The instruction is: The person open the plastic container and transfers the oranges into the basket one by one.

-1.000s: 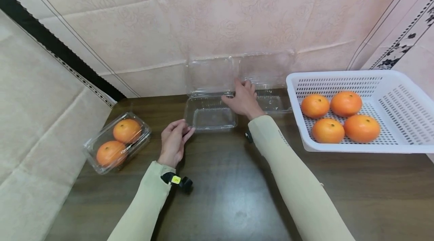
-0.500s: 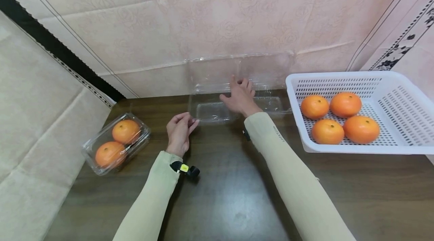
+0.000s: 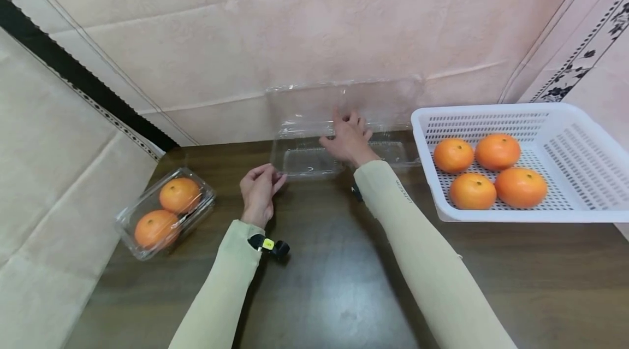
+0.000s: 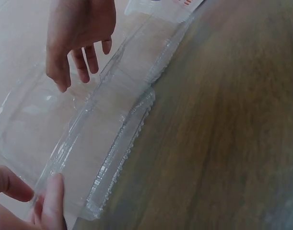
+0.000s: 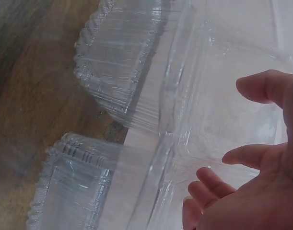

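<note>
cloth (image 3: 295, 27) backs your brown table (image 3: 319, 289). a white basket (image 3: 585, 174) stands right, beside clear right container (image 3: 393, 151) and left container (image 3: 309, 162), lids raised; a closed pack (image 3: 190, 220) lies left. your left hand (image 3: 257, 193) pinches the left container's edge; your right hand (image 3: 349, 141), fingers spread, partly hides both containers. oranges (image 3: 521, 188) fill out basket and pack.
</note>
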Demonstrator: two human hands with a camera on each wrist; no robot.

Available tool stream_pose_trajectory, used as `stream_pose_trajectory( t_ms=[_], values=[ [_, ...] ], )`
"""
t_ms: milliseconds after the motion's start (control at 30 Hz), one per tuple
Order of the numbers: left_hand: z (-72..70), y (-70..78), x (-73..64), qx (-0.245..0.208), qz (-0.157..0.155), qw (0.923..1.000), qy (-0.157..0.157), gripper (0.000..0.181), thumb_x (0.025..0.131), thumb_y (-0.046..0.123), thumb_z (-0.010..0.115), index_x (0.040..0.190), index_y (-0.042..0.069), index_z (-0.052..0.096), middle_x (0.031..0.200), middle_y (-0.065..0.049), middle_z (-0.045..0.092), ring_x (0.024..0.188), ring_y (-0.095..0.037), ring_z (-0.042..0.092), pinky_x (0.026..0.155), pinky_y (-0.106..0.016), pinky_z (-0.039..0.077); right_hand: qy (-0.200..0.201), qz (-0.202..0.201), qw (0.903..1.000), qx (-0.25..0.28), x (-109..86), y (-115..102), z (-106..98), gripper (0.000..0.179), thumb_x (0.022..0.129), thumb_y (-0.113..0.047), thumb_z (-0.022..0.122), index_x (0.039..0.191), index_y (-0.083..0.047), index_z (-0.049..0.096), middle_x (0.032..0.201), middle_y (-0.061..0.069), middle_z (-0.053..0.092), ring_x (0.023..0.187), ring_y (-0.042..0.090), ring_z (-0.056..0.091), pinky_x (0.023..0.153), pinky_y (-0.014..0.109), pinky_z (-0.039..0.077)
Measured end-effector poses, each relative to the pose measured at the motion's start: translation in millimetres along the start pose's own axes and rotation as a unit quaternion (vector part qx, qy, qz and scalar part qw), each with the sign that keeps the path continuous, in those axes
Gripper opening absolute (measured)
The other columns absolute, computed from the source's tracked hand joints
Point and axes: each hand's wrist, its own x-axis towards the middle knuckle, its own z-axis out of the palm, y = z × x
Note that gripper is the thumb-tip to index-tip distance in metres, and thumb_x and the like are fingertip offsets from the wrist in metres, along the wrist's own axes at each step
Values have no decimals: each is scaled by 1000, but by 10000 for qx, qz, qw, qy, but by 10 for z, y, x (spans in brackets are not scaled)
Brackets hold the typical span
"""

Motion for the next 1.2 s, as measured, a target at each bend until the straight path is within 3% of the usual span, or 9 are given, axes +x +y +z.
stream_pose_trajectory(
  t_ms=[233,367,500,600,833,967,1067,1133,1200],
  values=[
    [-77,-16,-48,417,-39,9989,-218,37,103,12,55,138,-1,52,121,-15,58,110,-24,62,92,-28,63,-30,-101,9996,250,-131,51,-20,79,99,-44,57,164,-19,19,159,20,22,141,37,18,106,56,27],
    [-160,23,-101,999,-1,9946,-276,40,104,16,54,142,4,50,133,-15,54,118,-25,59,95,-28,62,-59,-107,9993,341,-216,58,-58,76,98,-43,58,163,-21,26,160,20,23,144,38,18,111,58,26],
    [-277,87,-197,1701,197,9848,-303,43,104,15,53,146,5,46,139,-15,50,125,-29,56,101,-30,60,160,-188,9984,513,-308,51,-83,68,96,-40,59,158,-22,37,160,21,28,148,38,20,115,58,26],
    [-385,137,-289,2313,563,9707,-333,41,104,13,53,143,4,49,138,-14,53,122,-28,57,98,-27,60,414,-370,9960,706,-384,30,-61,56,97,-34,60,149,-17,50,155,19,39,145,37,28,118,58,29],
    [-625,254,-560,3528,2191,9097,-61,24,98,7,60,122,9,64,120,-10,65,104,-20,61,83,-20,55,1225,-1202,9797,1040,-576,-214,220,32,95,-21,65,122,-6,68,128,14,61,122,31,48,108,47,46],
    [-779,316,-687,3882,3478,8521,475,22,92,2,62,114,5,67,112,-15,64,102,-27,56,90,-32,47,1276,-1707,9700,1172,-652,-457,453,26,95,-19,65,118,-7,69,121,11,62,117,27,50,104,43,49],
    [-955,392,-731,4095,4099,8074,1111,24,90,1,63,113,3,67,115,-20,58,108,-34,47,91,-40,37,836,-2086,9671,1190,-669,-624,644,26,97,-20,64,120,-9,67,121,8,62,114,24,54,103,39,51],
    [-1095,465,-744,4121,4189,7949,1509,27,89,2,64,116,2,65,120,-23,54,113,-37,41,91,-44,32,472,-2325,9650,1115,-664,-723,766,28,98,-21,63,123,-9,66,124,6,63,115,22,57,105,37,53],
    [-1244,533,-762,4126,3986,7973,1878,31,89,5,64,120,4,63,128,-22,49,119,-35,36,91,-44,31,153,-2530,9621,1004,-648,-820,879,30,100,-23,62,127,-10,64,128,6,62,116,20,59,106,35,53]
  ],
)
